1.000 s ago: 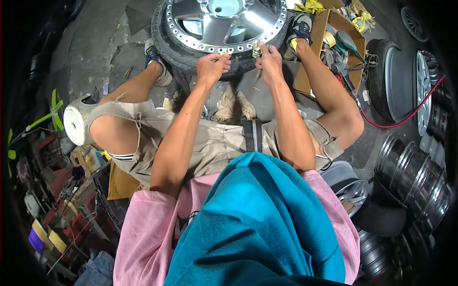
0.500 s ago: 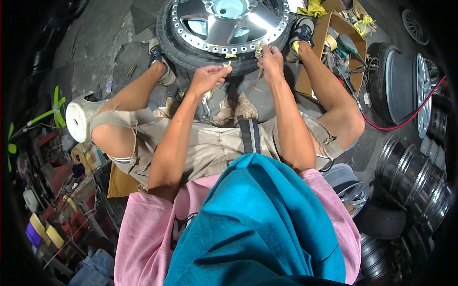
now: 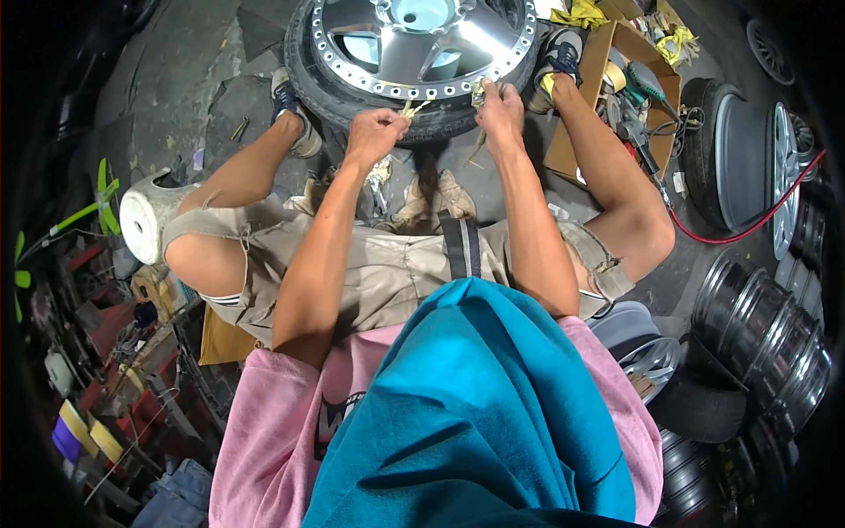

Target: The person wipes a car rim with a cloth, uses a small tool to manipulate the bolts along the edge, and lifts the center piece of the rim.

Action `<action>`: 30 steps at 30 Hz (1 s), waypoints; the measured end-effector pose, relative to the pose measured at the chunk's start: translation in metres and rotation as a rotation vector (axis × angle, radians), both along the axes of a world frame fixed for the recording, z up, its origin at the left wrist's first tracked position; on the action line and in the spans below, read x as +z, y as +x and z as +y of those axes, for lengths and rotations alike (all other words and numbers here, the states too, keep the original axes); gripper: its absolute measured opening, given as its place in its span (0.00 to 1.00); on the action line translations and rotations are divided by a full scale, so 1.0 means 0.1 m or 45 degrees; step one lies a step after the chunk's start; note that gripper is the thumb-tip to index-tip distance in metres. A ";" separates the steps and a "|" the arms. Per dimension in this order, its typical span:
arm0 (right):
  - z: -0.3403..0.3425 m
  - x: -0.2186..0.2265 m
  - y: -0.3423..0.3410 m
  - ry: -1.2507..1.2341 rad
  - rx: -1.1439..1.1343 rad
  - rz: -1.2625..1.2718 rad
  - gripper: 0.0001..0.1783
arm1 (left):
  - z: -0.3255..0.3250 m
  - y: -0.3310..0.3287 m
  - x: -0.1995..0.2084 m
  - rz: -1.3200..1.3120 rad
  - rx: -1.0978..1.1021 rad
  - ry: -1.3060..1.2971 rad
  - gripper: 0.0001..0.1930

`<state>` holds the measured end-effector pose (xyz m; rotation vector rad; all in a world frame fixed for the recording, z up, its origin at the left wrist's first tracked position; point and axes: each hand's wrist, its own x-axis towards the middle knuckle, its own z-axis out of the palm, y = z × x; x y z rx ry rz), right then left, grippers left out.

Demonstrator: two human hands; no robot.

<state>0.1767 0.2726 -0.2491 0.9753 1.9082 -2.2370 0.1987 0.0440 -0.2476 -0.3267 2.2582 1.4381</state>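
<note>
A polished wheel rim (image 3: 400, 53) with small holes around its lip lies face up inside a black tire (image 3: 352, 113) between my feet. My left hand (image 3: 377, 134) is closed in a pinch at the near edge of the rim. From its fingertips sticks a thin, ragged strip of pale yellow tape (image 3: 414, 109). My right hand (image 3: 500, 113) is at the right part of the same edge, fingers wrapped round a crumpled yellowish wad (image 3: 478, 91). Its fingers partly hide this wad, and I cannot make out whether it is tape too.
A cardboard box (image 3: 572, 132) of tools, with a green sander (image 3: 644, 81), stands beyond my right leg. Farther right are an upright wheel (image 3: 735, 158), a red hose (image 3: 731, 238) and stacked rims (image 3: 761, 326). A white round container (image 3: 150, 216) stands by my left knee.
My left hand has shifted slightly left and up. The yellow piece at the rim's edge now shows as a longer strip at its fingertips. My right hand has hardly moved.
</note>
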 end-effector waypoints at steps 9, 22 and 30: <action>0.28 -0.01 -0.27 0.012 -0.081 0.037 0.11 | -0.19 0.39 -0.01 -0.408 -0.166 0.117 0.17; 0.00 0.05 0.33 -0.036 0.117 0.047 0.16 | 0.62 -0.19 -0.14 -0.347 0.359 0.967 0.15; 0.06 -0.13 0.33 0.075 0.164 0.007 0.18 | 0.67 -0.20 -0.17 -0.360 0.408 0.979 0.07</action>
